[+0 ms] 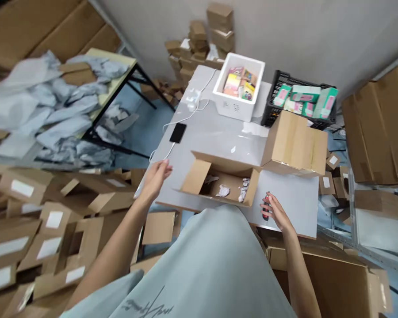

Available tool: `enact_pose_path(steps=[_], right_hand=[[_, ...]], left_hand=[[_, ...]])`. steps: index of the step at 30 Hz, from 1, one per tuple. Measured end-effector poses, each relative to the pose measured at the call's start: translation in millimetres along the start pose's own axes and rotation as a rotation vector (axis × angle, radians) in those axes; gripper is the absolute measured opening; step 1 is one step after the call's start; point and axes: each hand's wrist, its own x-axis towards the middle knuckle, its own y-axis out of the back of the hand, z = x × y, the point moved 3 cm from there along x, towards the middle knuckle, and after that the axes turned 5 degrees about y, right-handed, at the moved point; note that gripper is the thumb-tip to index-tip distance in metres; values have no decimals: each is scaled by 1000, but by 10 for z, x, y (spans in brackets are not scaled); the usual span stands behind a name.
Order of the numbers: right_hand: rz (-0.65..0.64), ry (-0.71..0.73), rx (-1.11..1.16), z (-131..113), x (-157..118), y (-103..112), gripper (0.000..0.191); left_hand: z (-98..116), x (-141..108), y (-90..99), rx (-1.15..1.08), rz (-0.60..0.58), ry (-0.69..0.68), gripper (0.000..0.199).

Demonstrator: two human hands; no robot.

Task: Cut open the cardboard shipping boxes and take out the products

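My left hand is held over the left edge of the grey table, its fingers loosely stretched and holding nothing. Right of the open box, my right hand has its fingers across a red and black box cutter, which shows between them. Directly in front of me stands an open cardboard box, flaps out, with crumpled white paper inside. A closed, taped carton sits to its right. Near the left hand lies a black phone on a white cable.
At the back stand a white bin of colourful packets and a black crate of green-and-white boxes. Cartons crowd the floor on the left. Grey mailing bags cover another table. A large open carton is below right.
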Motion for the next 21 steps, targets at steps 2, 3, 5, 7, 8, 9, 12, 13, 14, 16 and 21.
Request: enact_pose_path(steps=[2, 3, 5, 7, 8, 9, 12, 13, 14, 16, 21], right_hand=[[-96, 116, -68, -61, -74, -288, 68], [-129, 178, -95, -111, -99, -418, 64], [-115, 198, -135, -189, -147, -613, 66], [-24, 108, -171, -220, -213, -730, 77], [21, 70, -191, -231, -250, -781, 84], [44, 69, -220, -251, -283, -847, 87], [5, 143, -313, -341, -314, -1236, 83], [-34, 167, -337, -373, -309, -1450, 81], [-77, 186, -357, -402, -304, -1704, 81], [-175, 209, -391, -436, -306, -2309, 85], [-488, 204, -478, -315, -341, -4007, 86]], left_hand=[[-375, -4, -113, -124, -194, 154, 82], [-525, -51, -199, -220, -333, 242, 80], [-724, -197, -302, -404, -458, 319, 73], [-848, -362, -271, -559, -427, 303, 67], [-908, -440, -213, -635, -425, 302, 65], [-978, -502, -117, -715, -401, 302, 63], [-1297, -594, 354, -883, -347, 244, 53], [-1454, -610, 563, -918, -303, 213, 51], [-1636, -632, 785, -947, -248, 187, 49], [-2062, -717, 1232, -992, -117, 179, 49], [-3238, -1192, 2155, -1113, 208, 393, 55]])
